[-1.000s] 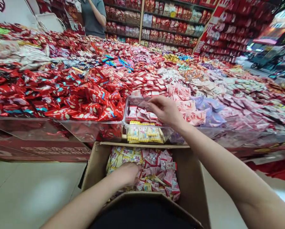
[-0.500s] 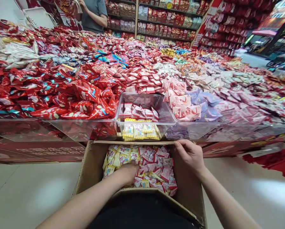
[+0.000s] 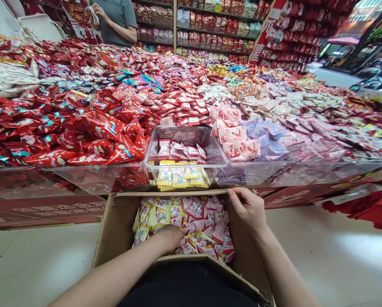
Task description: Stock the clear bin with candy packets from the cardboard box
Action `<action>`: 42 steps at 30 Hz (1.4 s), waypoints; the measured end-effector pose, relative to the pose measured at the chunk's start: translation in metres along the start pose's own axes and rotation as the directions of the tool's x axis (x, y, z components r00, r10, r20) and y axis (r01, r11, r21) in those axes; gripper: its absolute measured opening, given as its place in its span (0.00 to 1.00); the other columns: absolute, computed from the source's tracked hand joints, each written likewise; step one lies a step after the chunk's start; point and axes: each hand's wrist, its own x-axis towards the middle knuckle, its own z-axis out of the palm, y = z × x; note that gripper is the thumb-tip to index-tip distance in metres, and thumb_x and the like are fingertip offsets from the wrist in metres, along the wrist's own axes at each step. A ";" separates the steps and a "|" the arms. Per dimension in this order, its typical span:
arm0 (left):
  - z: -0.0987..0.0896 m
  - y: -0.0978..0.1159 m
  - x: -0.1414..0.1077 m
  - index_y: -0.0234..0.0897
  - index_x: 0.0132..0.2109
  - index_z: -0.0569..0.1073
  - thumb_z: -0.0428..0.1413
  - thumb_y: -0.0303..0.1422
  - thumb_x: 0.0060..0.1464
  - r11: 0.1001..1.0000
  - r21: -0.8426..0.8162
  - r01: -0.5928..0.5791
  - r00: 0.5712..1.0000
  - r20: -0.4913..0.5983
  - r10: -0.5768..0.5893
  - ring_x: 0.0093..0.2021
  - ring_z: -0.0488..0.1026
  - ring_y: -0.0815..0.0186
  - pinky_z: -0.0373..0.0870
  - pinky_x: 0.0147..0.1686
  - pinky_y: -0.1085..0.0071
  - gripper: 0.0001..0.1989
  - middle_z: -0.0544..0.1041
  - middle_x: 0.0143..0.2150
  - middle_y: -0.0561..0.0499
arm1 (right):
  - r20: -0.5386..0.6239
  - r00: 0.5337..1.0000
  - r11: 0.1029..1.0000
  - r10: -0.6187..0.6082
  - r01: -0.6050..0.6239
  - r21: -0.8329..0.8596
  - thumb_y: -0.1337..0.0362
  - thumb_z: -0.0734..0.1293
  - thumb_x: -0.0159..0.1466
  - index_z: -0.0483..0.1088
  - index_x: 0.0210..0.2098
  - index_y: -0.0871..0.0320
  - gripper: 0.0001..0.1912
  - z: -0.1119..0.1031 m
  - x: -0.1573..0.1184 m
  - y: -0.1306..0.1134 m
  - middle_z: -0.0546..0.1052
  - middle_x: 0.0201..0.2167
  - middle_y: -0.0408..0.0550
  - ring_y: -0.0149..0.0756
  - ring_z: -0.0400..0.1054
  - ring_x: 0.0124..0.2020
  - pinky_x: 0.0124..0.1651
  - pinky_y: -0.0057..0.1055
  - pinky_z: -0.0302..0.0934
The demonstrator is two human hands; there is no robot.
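An open cardboard box [image 3: 118,221] stands against my body, holding small yellow and pink candy packets [image 3: 195,213]. My left hand [image 3: 172,238] is down among these packets, its fingers buried and hidden. My right hand [image 3: 246,207] pinches the top edge of the box at its far right corner. Just beyond the box is a clear plastic bin [image 3: 214,149]. Pink-and-white packets [image 3: 181,150] lie in its back part, and yellow packets [image 3: 181,177] show through its front.
Red candy bags [image 3: 104,128] are heaped left of the bin. Pink bags [image 3: 240,140] and purple bags [image 3: 264,132] lie to its right. A person in a grey shirt [image 3: 119,21] stands behind the display, near stocked shelves [image 3: 219,25]. Red cloth [image 3: 366,209] is at the right.
My left hand sits deeper among the packets, with less of its fingers showing. The view has shifted slightly, so the display appears further left. My right hand keeps its hold on the box edge.
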 end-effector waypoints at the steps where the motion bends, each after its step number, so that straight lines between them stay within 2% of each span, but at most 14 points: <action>1: 0.000 -0.002 0.001 0.36 0.32 0.75 0.56 0.21 0.34 1.000 -0.020 -0.005 1.000 -0.026 0.005 0.37 0.73 0.52 0.66 0.36 0.63 0.13 0.77 0.34 0.44 | 0.000 1.000 1.000 -0.005 0.005 -0.007 0.64 0.61 0.59 0.68 0.28 0.57 0.06 0.000 0.000 0.000 0.73 0.23 0.44 0.30 0.66 0.23 0.28 0.26 0.60; 8: -0.025 -0.005 -0.008 0.36 0.47 0.68 0.49 0.29 0.50 0.947 -0.287 -0.144 0.951 -0.305 0.053 0.42 0.70 0.57 0.63 0.39 0.68 0.15 0.74 0.42 0.45 | 0.016 0.999 0.999 -0.034 0.034 0.025 0.65 0.62 0.58 0.68 0.28 0.58 0.06 -0.002 -0.001 0.002 0.73 0.24 0.45 0.30 0.66 0.25 0.31 0.26 0.59; 11: -0.038 0.001 -0.018 0.36 0.49 0.65 0.47 0.35 0.54 0.864 -0.421 -0.275 0.921 -0.374 0.111 0.38 0.70 0.63 0.64 0.35 0.72 0.16 0.74 0.39 0.48 | 0.159 0.983 0.987 0.094 -0.113 0.118 0.62 0.61 0.58 0.68 0.28 0.59 0.08 0.000 -0.004 -0.010 0.73 0.24 0.46 0.31 0.66 0.26 0.31 0.26 0.60; 14: -0.044 0.006 -0.026 0.34 0.50 0.64 0.50 0.34 0.53 0.564 -0.671 -0.481 0.863 -0.474 0.173 0.37 0.70 0.65 0.64 0.35 0.73 0.17 0.74 0.38 0.49 | 0.471 0.867 0.893 0.162 -0.332 0.303 0.59 0.61 0.58 0.68 0.37 0.59 0.12 0.010 -0.006 -0.032 0.74 0.28 0.46 0.32 0.67 0.28 0.30 0.26 0.61; 16: -0.045 0.008 -0.030 0.33 0.49 0.66 0.54 0.32 0.50 0.340 -0.761 -0.552 0.831 -0.535 0.152 0.36 0.69 0.66 0.64 0.35 0.72 0.18 0.73 0.36 0.49 | 0.571 0.811 0.828 0.125 -0.403 0.391 0.57 0.62 0.57 0.68 0.38 0.59 0.14 0.020 -0.005 -0.045 0.73 0.28 0.46 0.31 0.66 0.28 0.28 0.25 0.61; 18: -0.046 0.006 -0.032 0.34 0.48 0.66 0.57 0.32 0.47 0.231 -0.792 -0.566 0.823 -0.559 0.100 0.33 0.68 0.68 0.63 0.33 0.73 0.19 0.72 0.33 0.51 | 0.535 0.835 0.800 0.133 -0.409 0.439 0.57 0.63 0.57 0.68 0.32 0.60 0.11 0.032 -0.003 -0.054 0.71 0.24 0.44 0.29 0.64 0.24 0.26 0.24 0.60; 20: -0.048 0.004 -0.035 0.34 0.48 0.67 0.59 0.32 0.46 0.155 -0.812 -0.562 0.826 -0.562 0.052 0.31 0.67 0.69 0.62 0.32 0.73 0.20 0.72 0.32 0.52 | 0.426 0.882 0.770 0.201 -0.411 0.488 0.58 0.63 0.57 0.67 0.27 0.60 0.11 0.041 -0.001 -0.058 0.69 0.20 0.42 0.27 0.62 0.21 0.24 0.23 0.58; 23: -0.052 0.001 -0.039 0.32 0.45 0.69 0.60 0.32 0.44 0.095 -0.828 -0.553 0.830 -0.557 -0.018 0.27 0.65 0.73 0.60 0.28 0.76 0.19 0.71 0.27 0.54 | 0.247 0.933 0.728 0.262 -0.359 0.584 0.61 0.62 0.58 0.68 0.31 0.60 0.08 0.046 -0.002 -0.058 0.69 0.20 0.43 0.27 0.63 0.19 0.22 0.24 0.60; 26: -0.053 0.002 -0.040 0.33 0.46 0.67 0.60 0.32 0.44 0.012 -0.817 -0.577 0.817 -0.577 -0.023 0.22 0.61 0.76 0.55 0.23 0.79 0.21 0.68 0.22 0.58 | 0.070 0.989 0.792 0.127 -0.144 0.594 0.67 0.63 0.57 0.70 0.34 0.57 0.05 0.044 -0.007 -0.054 0.73 0.31 0.48 0.33 0.68 0.31 0.32 0.28 0.64; 28: -0.053 0.004 -0.041 0.35 0.45 0.67 0.60 0.31 0.45 -0.060 -0.779 -0.625 0.781 -0.625 -0.022 0.25 0.64 0.75 0.59 0.27 0.78 0.18 0.70 0.25 0.56 | 0.026 1.000 0.816 0.004 -0.018 0.578 0.71 0.63 0.57 0.70 0.34 0.55 0.08 0.042 -0.012 -0.053 0.72 0.37 0.49 0.36 0.67 0.39 0.39 0.32 0.64; 31: -0.051 0.006 -0.041 0.35 0.36 0.70 0.60 0.30 0.45 -0.075 -0.721 -0.689 0.725 -0.683 -0.085 0.32 0.68 0.72 0.62 0.35 0.76 0.09 0.73 0.32 0.53 | 0.030 0.997 0.814 -0.076 0.045 0.580 0.74 0.61 0.56 0.69 0.35 0.53 0.11 0.040 -0.018 -0.052 0.70 0.38 0.48 0.35 0.67 0.40 0.39 0.32 0.63; 36: -0.047 0.006 -0.039 0.34 0.33 0.70 0.60 0.30 0.44 -0.029 -0.718 -0.696 0.716 -0.690 -0.110 0.31 0.68 0.71 0.63 0.32 0.76 0.08 0.73 0.30 0.53 | 0.022 0.997 0.807 -0.076 0.049 0.589 0.77 0.60 0.56 0.67 0.32 0.55 0.11 0.039 -0.026 -0.052 0.68 0.40 0.49 0.35 0.66 0.41 0.40 0.32 0.63; 39: -0.046 0.008 -0.038 0.33 0.32 0.69 0.60 0.31 0.44 0.015 -0.723 -0.691 0.716 -0.687 -0.123 0.29 0.67 0.71 0.63 0.30 0.76 0.08 0.72 0.28 0.53 | 0.056 0.997 0.800 -0.045 0.003 0.600 0.76 0.59 0.57 0.67 0.28 0.56 0.10 0.036 -0.027 -0.049 0.68 0.40 0.49 0.35 0.65 0.41 0.41 0.33 0.62; 42: -0.045 0.009 -0.039 0.33 0.32 0.70 0.59 0.32 0.45 0.082 -0.711 -0.698 0.693 -0.700 -0.174 0.28 0.67 0.71 0.62 0.28 0.77 0.08 0.72 0.28 0.53 | 0.145 0.988 0.734 0.046 -0.132 0.666 0.72 0.59 0.58 0.68 0.27 0.57 0.08 0.034 -0.028 -0.045 0.68 0.41 0.50 0.37 0.65 0.43 0.43 0.34 0.61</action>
